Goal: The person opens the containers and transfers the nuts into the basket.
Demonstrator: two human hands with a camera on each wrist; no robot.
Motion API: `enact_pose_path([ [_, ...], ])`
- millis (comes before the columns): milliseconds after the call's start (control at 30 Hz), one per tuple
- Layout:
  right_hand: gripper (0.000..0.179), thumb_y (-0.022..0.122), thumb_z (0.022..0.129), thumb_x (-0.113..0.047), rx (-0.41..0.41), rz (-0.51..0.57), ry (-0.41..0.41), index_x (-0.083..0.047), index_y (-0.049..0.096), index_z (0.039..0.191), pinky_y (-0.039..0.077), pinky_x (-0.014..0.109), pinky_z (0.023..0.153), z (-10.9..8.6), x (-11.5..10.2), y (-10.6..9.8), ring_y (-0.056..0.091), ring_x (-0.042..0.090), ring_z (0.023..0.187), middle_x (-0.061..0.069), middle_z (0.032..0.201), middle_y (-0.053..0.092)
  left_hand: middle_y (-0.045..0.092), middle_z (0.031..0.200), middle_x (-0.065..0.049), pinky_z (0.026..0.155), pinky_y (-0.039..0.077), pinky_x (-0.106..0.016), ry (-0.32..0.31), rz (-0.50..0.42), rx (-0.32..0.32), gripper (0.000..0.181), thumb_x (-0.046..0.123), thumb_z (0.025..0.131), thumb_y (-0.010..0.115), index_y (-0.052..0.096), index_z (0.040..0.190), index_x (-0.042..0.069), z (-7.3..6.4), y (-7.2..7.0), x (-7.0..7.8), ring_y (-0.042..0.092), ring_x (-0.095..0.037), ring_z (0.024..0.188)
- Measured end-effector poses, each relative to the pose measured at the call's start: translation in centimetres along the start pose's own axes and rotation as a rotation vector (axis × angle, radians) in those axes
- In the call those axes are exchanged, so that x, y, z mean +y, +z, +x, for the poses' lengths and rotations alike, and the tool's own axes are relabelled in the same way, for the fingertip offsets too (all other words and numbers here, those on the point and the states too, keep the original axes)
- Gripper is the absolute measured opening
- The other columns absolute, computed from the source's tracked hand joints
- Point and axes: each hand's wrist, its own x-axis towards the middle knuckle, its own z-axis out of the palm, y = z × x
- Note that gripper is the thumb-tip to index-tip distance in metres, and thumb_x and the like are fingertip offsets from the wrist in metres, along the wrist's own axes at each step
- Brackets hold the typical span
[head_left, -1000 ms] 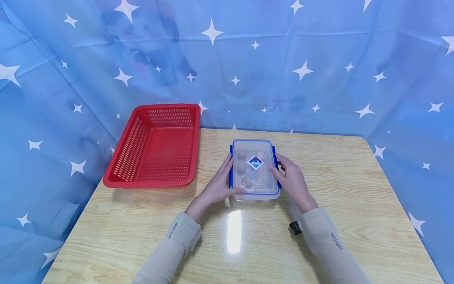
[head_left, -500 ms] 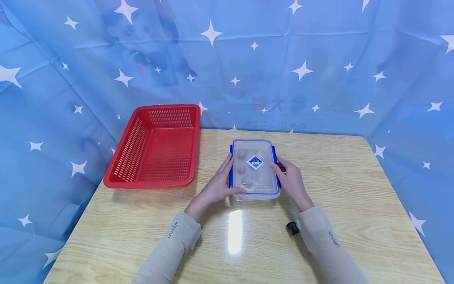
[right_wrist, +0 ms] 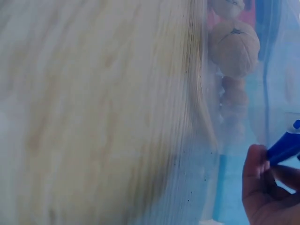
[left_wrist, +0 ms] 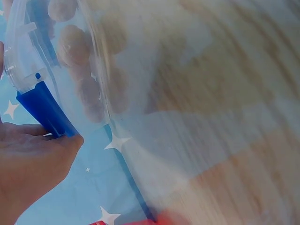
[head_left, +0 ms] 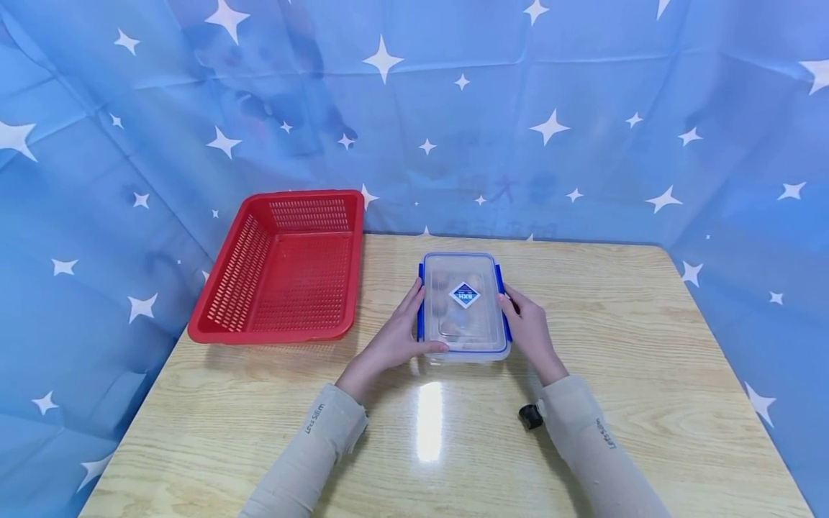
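Note:
A clear food container (head_left: 461, 324) with a blue-rimmed lid and blue side latches sits on the wooden table. Round light-brown things like walnuts (right_wrist: 234, 47) show through its wall. My left hand (head_left: 395, 338) holds its left side, fingers along the wall and thumb over the near corner of the lid. In the left wrist view that hand touches a blue latch (left_wrist: 49, 110). My right hand (head_left: 532, 327) grips the right edge, thumb near the lid rim. The right wrist view shows its fingers pinching a blue latch (right_wrist: 285, 149); its other fingers are partly hidden.
A red plastic basket (head_left: 355, 288) stands left of the container, at the back left of the table (head_left: 635, 345). A blue curtain with white stars (head_left: 453, 180) hangs behind and around the table.
My right thumb has shifted slightly from the lid toward its right rim, and the right forearm has moved a little left. The left hand and the container have stayed in place.

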Motion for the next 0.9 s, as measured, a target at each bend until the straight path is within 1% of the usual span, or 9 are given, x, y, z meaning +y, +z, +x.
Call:
enact_pose_path([
  [167,0.055,0.038,0.108,-0.035,-0.027,0.028,0.007,0.002,0.042,0.148,0.046,0.054,0.108,0.14,-0.05,0.0,0.052,0.044,0.131,0.027,0.147,0.048,-0.003,0.17,0.007,0.124,0.024,-0.05,0.0,0.006,0.0,0.114,0.046,0.079,0.081,0.008,0.162,0.019,0.06,-0.02,-0.08,0.01,-0.026,0.157],
  [333,0.054,0.035,0.109,-0.032,-0.052,0.039,0.014,0.006,0.041,0.147,0.044,0.055,0.109,0.19,-0.15,-0.03,0.051,0.046,0.131,0.03,0.146,0.048,-0.003,0.17,0.007,0.124,0.024,-0.05,0.002,0.007,-0.003,0.114,0.046,0.079,0.082,0.008,0.162,0.018,0.07,-0.03,-0.11,0.011,-0.027,0.157],
  [667,0.05,0.03,0.11,-0.024,-0.058,-0.013,-0.028,0.01,0.04,0.146,0.042,0.056,0.111,0.35,-0.14,-0.03,0.051,0.049,0.129,0.033,0.143,0.047,-0.002,0.17,0.006,0.124,0.024,-0.049,0.002,0.015,-0.003,0.114,0.045,0.079,0.082,0.008,0.162,0.018,0.2,-0.03,-0.06,0.011,-0.026,0.157],
  [900,0.049,0.029,0.11,-0.02,-0.057,-0.056,-0.069,0.012,0.041,0.144,0.046,0.058,0.106,0.42,-0.23,-0.02,0.055,0.051,0.124,0.036,0.139,0.051,-0.003,0.17,0.008,0.124,0.025,-0.05,-0.011,0.011,-0.006,0.114,0.047,0.078,0.082,0.009,0.162,0.02,0.1,-0.07,0.01,0.01,-0.025,0.157],
])
